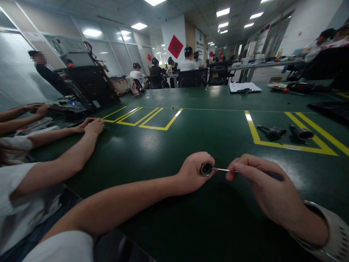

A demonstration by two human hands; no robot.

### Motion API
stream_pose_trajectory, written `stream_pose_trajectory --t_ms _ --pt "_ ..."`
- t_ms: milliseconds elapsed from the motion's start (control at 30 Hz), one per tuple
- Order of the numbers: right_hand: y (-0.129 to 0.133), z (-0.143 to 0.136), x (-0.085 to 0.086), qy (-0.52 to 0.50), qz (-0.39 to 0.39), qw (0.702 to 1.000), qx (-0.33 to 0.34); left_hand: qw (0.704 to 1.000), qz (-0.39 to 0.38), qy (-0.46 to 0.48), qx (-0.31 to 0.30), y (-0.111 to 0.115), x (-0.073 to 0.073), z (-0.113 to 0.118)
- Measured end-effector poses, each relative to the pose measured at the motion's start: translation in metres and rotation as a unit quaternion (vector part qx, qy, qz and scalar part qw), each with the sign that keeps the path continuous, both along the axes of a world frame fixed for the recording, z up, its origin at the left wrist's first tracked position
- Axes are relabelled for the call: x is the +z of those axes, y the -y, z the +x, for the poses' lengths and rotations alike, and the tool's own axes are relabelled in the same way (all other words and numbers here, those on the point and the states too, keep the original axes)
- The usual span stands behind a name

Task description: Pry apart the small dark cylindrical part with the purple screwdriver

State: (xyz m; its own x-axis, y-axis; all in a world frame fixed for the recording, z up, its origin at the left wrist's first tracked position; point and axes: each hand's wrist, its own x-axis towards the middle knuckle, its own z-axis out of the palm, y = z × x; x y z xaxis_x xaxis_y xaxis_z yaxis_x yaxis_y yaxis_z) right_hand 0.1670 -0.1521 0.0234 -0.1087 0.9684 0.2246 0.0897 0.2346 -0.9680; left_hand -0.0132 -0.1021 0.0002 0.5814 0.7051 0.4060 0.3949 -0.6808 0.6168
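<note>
Head camera view over a dark green table (pixel 152 145). Near its front edge, the left hand (pixel 192 174) is curled into a fist around a small dark cylindrical socket (pixel 206 169), open end facing the camera. Just right of the socket, the right hand (pixel 261 185) pinches a thin metal tool (pixel 223 169), its tip touching the socket's rim. Farther right of the socket, inside yellow tape lines (pixel 286 145), lie two more dark cylindrical parts (pixel 286 132). Left of the socket, a co-worker's hand (pixel 94 126) rests flat on the table.

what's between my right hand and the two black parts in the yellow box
In the head view, only bare green table and the box's yellow tape line lie between the right hand and the two black parts.
</note>
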Motion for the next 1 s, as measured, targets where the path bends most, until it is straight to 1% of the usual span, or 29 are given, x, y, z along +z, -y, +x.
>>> stream_pose_trajectory --t_ms 133,200,267,367,433,467,533,600,733,833,1000 --pt "-0.003 -0.003 0.003 -0.088 -0.047 0.995 -0.012 1.0 -0.025 0.001 0.014 0.0 0.001 0.001" --pt "-0.003 -0.003 0.003 -0.09 -0.049 0.994 -0.023 0.999 -0.03 -0.005 0.018 0.0 0.002 0.001" --pt "-0.001 -0.001 0.003 -0.044 -0.022 0.998 -0.029 0.999 -0.026 -0.015 0.022 -0.001 0.001 0.001" --pt "0.002 0.001 0.004 0.067 0.035 0.997 -0.011 0.999 -0.005 -0.028 0.02 -0.001 0.0 0.001" --pt "0.003 0.002 0.005 0.108 0.045 0.993 0.003 0.999 0.013 -0.042 0.008 -0.001 -0.001 0.001" --pt "0.002 0.002 0.005 0.111 0.039 0.993 0.01 0.999 0.02 -0.05 0.002 -0.001 -0.001 0.001" --pt "0.0 0.002 0.005 0.086 0.009 0.996 0.019 0.997 0.026 -0.067 -0.003 -0.001 -0.001 0.001" --pt "-0.003 0.001 0.004 0.031 -0.04 0.999 0.021 0.997 0.023 -0.075 0.0 -0.001 0.0 0.001" --pt "-0.007 -0.001 0.006 -0.088 -0.121 0.989 0.001 0.998 0.006 -0.066 0.012 -0.001 0.001 0.002" --pt "-0.008 -0.001 0.008 -0.128 -0.144 0.981 -0.005 0.998 -0.014 -0.064 0.022 -0.002 0.001 0.002" --pt "-0.01 0.0 0.006 -0.127 -0.147 0.981 0.003 0.997 -0.041 -0.066 0.03 -0.003 0.0 0.002"
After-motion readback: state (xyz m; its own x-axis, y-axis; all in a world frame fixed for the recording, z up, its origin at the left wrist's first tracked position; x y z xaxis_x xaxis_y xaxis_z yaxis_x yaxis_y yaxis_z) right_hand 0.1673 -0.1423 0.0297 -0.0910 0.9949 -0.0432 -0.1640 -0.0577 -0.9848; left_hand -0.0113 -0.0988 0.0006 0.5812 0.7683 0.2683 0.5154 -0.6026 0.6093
